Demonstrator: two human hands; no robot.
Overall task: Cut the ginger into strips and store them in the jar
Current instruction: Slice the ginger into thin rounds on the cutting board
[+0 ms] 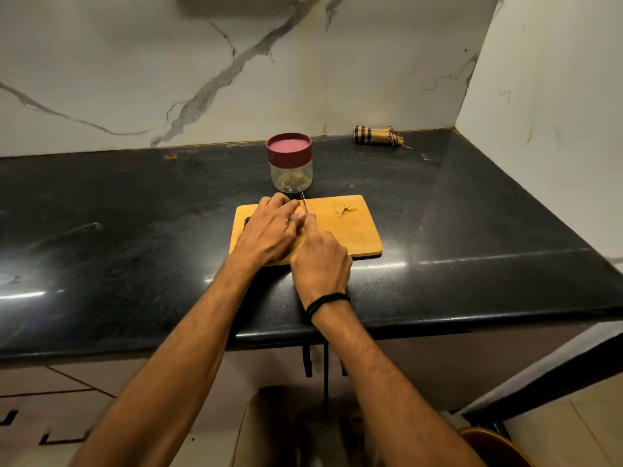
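On the wooden cutting board point(354, 237), left hand point(268, 232) fingers curl down beside the knife point(304, 204) blade, anything under them hidden; right hand point(320, 262) grips the knife; ginger pieces point(344, 207) lie far-right on board, lidded jar point(290, 166) just behind.

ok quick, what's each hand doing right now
Left hand: fingers curled down on the cutting board, what they hold is hidden.
Right hand: grips the knife.

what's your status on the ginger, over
Right hand grips knife, blade down on cutting board; left hand curled beside blade, piece under it hidden. Few cut ginger pieces on board's far right. Jar behind board, lid on, blocks storing.
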